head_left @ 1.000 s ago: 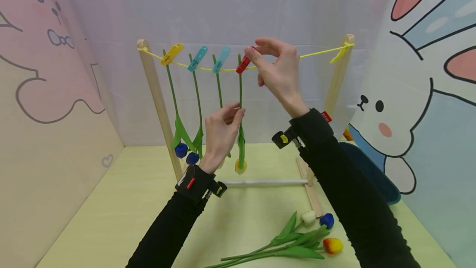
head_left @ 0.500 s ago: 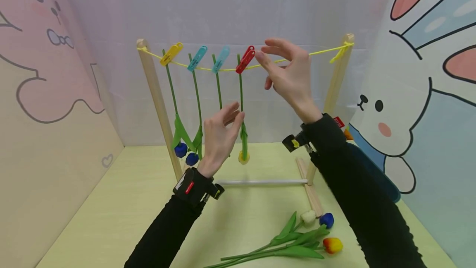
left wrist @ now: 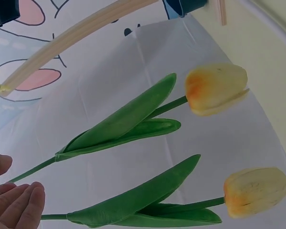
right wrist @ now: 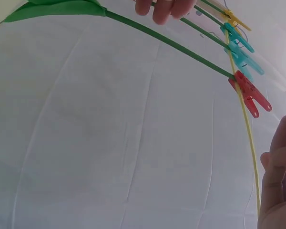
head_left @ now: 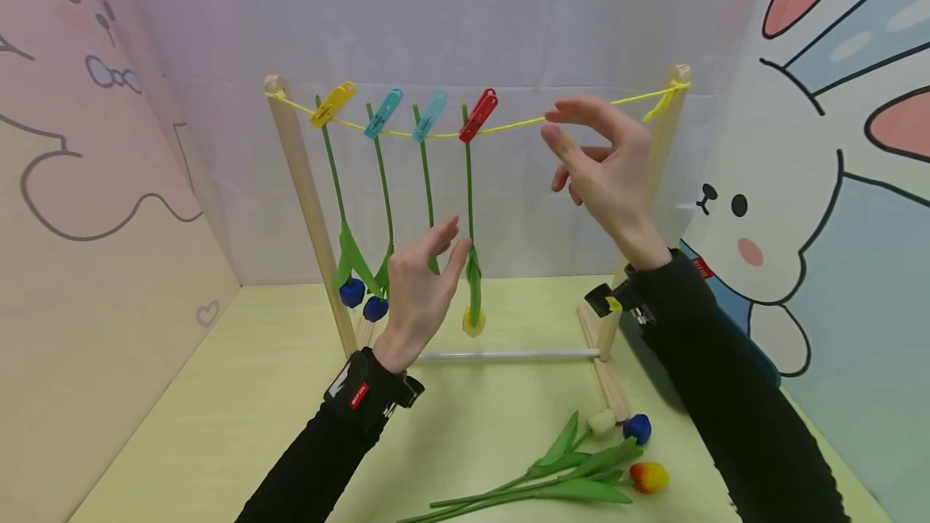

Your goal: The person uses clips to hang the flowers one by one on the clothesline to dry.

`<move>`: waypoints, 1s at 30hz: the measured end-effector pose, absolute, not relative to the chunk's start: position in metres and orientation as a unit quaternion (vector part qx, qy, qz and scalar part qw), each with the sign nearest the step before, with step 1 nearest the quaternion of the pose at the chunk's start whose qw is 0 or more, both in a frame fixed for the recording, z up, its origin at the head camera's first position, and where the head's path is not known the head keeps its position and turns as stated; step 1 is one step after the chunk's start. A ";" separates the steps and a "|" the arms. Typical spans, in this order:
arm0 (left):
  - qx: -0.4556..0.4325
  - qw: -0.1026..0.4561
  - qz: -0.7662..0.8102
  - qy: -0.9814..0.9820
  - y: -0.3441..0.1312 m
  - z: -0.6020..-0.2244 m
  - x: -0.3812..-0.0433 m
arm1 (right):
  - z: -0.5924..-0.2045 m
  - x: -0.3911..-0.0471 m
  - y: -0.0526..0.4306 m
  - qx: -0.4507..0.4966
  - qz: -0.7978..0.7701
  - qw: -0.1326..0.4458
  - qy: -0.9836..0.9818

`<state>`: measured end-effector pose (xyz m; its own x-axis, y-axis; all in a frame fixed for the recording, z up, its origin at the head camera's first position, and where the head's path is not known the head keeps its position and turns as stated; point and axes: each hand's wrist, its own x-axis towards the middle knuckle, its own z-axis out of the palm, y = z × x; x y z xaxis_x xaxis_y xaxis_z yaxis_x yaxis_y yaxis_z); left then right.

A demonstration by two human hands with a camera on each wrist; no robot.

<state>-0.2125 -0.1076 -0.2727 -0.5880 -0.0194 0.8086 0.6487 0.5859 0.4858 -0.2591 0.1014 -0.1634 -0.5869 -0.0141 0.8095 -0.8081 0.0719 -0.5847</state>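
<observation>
A yellow tulip hangs head down, its stem held by a red clothespin on a yellow string. My left hand is just left of its leaves, fingers extended and holding nothing. To the right of the red clothespin my right hand is raised, thumb and fingers apart, holding nothing. Two blue tulips hang at left from a yellow clothespin and a blue one. A light-blue clothespin holds a stem whose flower my left hand hides; two yellow tulips show in the left wrist view.
Wooden posts carry the string, joined low down by a white bar. Several tulips lie in front on the table: a white, a blue and a red-yellow one. A dark blue container stands behind my right arm.
My right hand has let go of the red clothespin and moved right and down. My left hand has come off the stem and dropped slightly left. The tulip stays hanging, having swung a little.
</observation>
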 end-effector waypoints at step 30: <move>-0.218 0.320 -0.390 -0.835 -0.118 -0.344 -0.181 | -0.230 -0.262 0.203 0.261 0.531 0.389 -0.706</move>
